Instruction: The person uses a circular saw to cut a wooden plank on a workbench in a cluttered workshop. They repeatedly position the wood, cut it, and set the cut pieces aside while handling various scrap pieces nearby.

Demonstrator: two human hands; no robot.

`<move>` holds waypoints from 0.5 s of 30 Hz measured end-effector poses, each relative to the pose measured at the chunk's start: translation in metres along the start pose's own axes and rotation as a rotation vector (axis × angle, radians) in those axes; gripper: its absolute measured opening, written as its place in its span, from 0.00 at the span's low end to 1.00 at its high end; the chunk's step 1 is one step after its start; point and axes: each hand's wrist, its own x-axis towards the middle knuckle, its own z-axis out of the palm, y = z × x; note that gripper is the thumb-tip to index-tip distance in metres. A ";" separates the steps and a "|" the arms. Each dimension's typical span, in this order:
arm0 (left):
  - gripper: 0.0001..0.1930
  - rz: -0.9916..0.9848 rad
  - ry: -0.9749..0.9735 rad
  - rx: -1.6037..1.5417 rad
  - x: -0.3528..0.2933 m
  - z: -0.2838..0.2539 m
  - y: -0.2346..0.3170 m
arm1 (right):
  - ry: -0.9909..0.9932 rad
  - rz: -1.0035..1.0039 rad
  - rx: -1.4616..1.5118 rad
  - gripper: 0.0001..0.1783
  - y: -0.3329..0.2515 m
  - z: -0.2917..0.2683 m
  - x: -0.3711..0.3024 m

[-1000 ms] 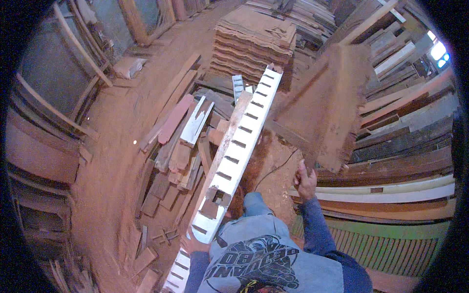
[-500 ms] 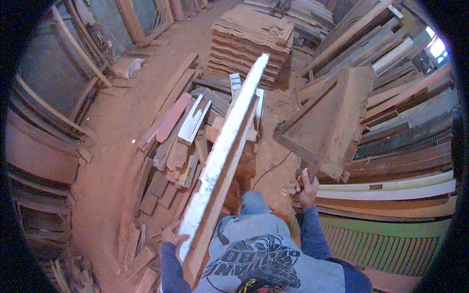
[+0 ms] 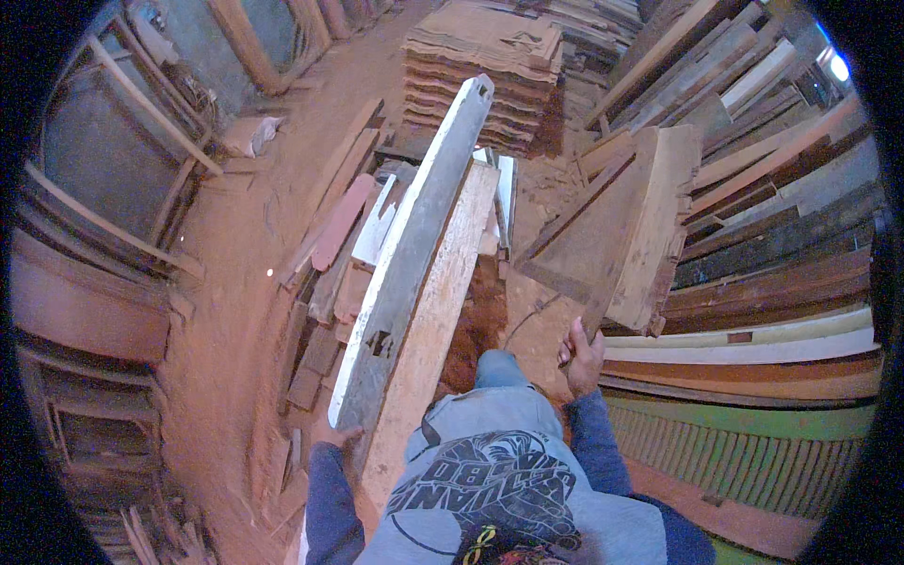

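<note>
A long wooden beam, white along one edge and grey on its wide face, slants away from me. A rectangular notch shows near its close end, and a small hole near its far tip. My left hand is closed on the near end, thumb over the edge. Alongside the beam on its right lies a pale, worn plank. My right hand is closed beside the lower corner of a big angled brown wooden piece; whatever its fingers hold is hard to make out.
Several short boards lie piled left of the beam, among them a reddish one. Beyond stands a stack of wavy brown sheets. Long planks and a green slatted panel line the right side. Window-like frames lean at left.
The beam has turned in my left hand, so its grey face and notch now show, and its far end has moved left. My right hand has curled its fingers more tightly.
</note>
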 end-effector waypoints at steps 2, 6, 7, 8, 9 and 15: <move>0.48 0.008 0.061 0.053 -0.004 -0.002 0.008 | 0.025 0.012 0.020 0.13 0.002 0.000 0.005; 0.47 -0.019 -0.051 -0.075 -0.017 0.002 0.022 | 0.058 0.050 -0.038 0.12 0.000 -0.019 0.015; 0.47 -0.099 -0.101 -0.006 -0.020 0.006 0.029 | 0.027 0.049 -0.009 0.12 -0.004 -0.027 0.019; 0.46 -0.096 -0.029 0.039 -0.029 0.010 0.036 | -0.001 0.025 0.027 0.12 -0.008 -0.036 0.021; 0.46 -0.064 0.043 0.077 -0.034 0.012 0.044 | -0.013 0.058 0.031 0.12 -0.008 -0.043 0.023; 0.48 -0.160 -0.013 0.103 -0.049 0.006 0.085 | -0.050 0.096 0.022 0.12 -0.009 -0.067 0.025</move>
